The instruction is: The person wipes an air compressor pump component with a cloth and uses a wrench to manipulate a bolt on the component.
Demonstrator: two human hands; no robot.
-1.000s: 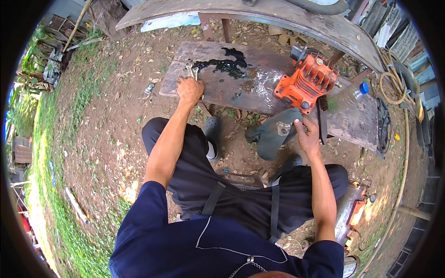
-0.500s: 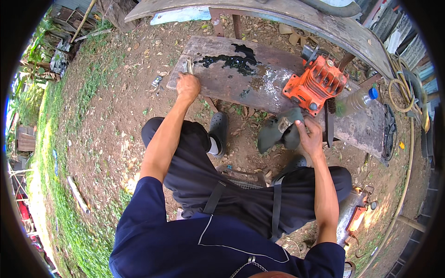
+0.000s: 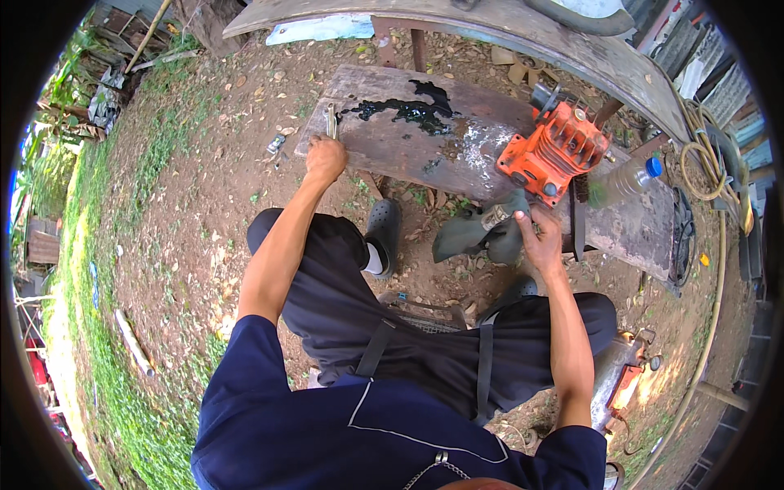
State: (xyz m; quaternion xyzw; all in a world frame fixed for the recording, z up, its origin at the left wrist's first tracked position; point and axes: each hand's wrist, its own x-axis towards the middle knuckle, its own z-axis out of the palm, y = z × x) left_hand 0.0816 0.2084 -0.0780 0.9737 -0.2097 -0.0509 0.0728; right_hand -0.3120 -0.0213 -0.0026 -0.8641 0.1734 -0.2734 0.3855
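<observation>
At the left end of the low wooden bench, my left hand point(image 3: 327, 160) is closed around the lower part of metal wrenches point(image 3: 331, 121). Their upper ends point away from me; whether there is one or two in the grip is hard to tell. My right hand point(image 3: 541, 238) pinches a dark grey-green cloth point(image 3: 472, 237) between thumb and fingers. It hangs over the near edge of the bench, below an orange finned compressor pump point(image 3: 557, 147). A shiny black oil spill point(image 3: 420, 110) spreads over the boards between the hands.
Right of the pump, a clear plastic bottle with a blue cap point(image 3: 625, 183) lies tilted on the bench point(image 3: 482, 94). A small metal part point(image 3: 277, 144) lies on the dirt at left. A longer curved table point(image 3: 490, 23) runs behind. A hose point(image 3: 709, 163) hangs at right.
My left hand has shifted slightly left and nearer, and the wrench ends now sit closer together. The cloth in my right hand has swung left and bunched up.
</observation>
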